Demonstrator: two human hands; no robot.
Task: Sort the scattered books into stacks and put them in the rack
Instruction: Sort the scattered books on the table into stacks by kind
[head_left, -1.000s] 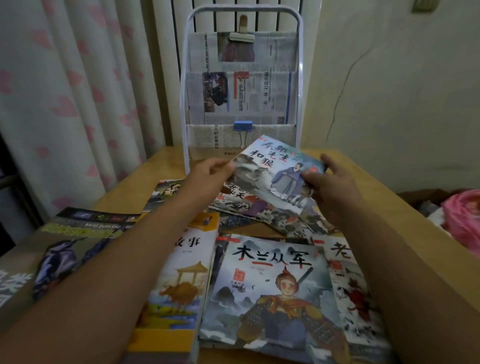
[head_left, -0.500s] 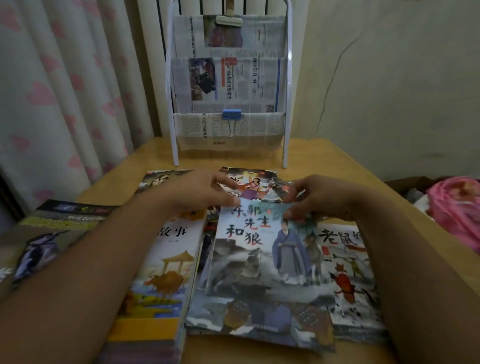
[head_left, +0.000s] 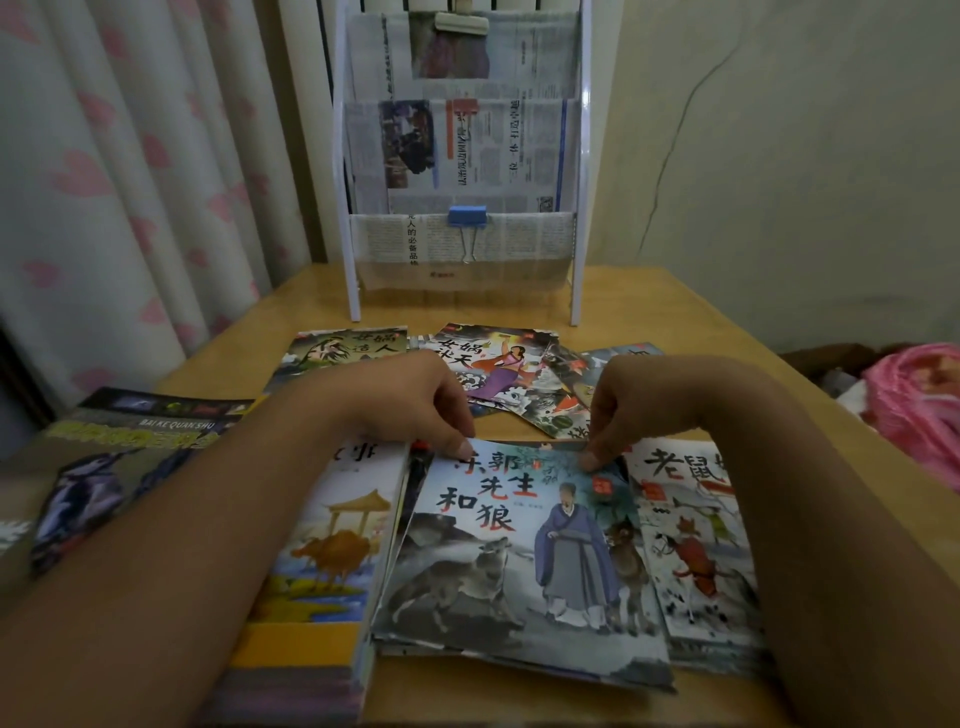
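Both hands at frame centre: left hand (head_left: 415, 402) and right hand (head_left: 626, 410), fingers curled, fingertips pinching or pressing the top corners of the wolf-and-scholar book (head_left: 524, 551), lying flat on a stack at lower centre. Probably thin, light, floppy and glossy, so likely to slide; best taken by both side edges. Thicker yellow book (head_left: 322, 566) touching at left, mouse book (head_left: 696, 540) at right. Loose books (head_left: 498, 369) between stack and rack (head_left: 579, 171), upper centre; bare table (head_left: 649, 306) beside them

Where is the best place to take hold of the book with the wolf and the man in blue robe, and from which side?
Probably the wolf book by its far edge, where left hand and right hand already touch the top corners; it lies flat, other edges flanked.
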